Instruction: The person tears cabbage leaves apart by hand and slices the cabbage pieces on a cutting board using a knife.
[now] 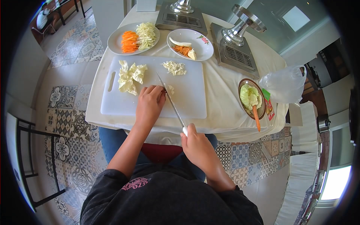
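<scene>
My right hand [197, 144] is wrapped round the white handle of a long knife [173, 105], whose blade slants up and left over the white cutting board [187, 101]. Beside the blade, my left hand [150, 103] has its fingers curled together, and what they hold is hidden. A small cut piece of cabbage [171, 89] lies just right of the blade. Chopped cabbage [174, 68] sits near the board's top edge. Larger cabbage leaves [129, 77] lie at the board's left, above my left hand.
A plate [112, 40] bears carrot strips and shredded cabbage. Another plate [206, 52] holds carrot and pale pieces. To the right stand a brown-rimmed bowl [241, 83] with cabbage and a carrot, and a plastic bag [287, 84]. Two metal stands [236, 50] [182, 18] are behind. A person [44, 18] sits far left.
</scene>
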Action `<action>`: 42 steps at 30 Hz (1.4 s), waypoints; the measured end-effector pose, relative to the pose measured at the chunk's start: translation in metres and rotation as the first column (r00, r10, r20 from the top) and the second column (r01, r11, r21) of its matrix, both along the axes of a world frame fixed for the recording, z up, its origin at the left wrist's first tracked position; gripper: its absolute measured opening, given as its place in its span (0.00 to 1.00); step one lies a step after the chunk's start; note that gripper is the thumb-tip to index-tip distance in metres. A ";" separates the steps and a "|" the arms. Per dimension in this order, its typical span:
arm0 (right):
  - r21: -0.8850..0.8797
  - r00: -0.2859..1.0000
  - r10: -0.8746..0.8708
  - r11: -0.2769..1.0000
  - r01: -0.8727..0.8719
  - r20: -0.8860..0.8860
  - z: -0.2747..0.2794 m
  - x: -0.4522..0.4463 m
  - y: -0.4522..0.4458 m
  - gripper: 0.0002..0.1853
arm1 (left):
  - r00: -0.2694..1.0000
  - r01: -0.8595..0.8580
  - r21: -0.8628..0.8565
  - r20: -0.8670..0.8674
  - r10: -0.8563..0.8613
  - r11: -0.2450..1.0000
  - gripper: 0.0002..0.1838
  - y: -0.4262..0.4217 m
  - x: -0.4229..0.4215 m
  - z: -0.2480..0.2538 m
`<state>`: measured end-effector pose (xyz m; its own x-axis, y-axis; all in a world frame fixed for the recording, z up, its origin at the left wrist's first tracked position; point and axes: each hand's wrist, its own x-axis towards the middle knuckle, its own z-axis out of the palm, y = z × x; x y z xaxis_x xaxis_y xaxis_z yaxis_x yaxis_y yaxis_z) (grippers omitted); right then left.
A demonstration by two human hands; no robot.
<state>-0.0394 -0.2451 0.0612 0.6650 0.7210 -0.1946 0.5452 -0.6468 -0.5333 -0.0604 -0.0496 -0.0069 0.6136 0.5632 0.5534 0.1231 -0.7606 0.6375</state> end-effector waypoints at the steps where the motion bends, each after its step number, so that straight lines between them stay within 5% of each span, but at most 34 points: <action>1: -0.009 1.000 -0.004 1.000 0.004 0.002 0.001 -0.001 0.002 0.13 | 1.000 -0.001 -0.003 0.005 0.001 1.000 0.06 0.000 0.000 0.001; 42: -0.110 1.000 0.008 0.994 -0.009 -0.009 -0.001 0.005 0.004 0.13 | 1.000 0.019 -0.040 -0.005 -0.019 0.999 0.03 0.000 -0.001 0.001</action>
<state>-0.0342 -0.2408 0.0604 0.6566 0.7008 -0.2787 0.5471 -0.6969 -0.4637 -0.0610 -0.0496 -0.0062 0.6278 0.5730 0.5268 0.1124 -0.7365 0.6670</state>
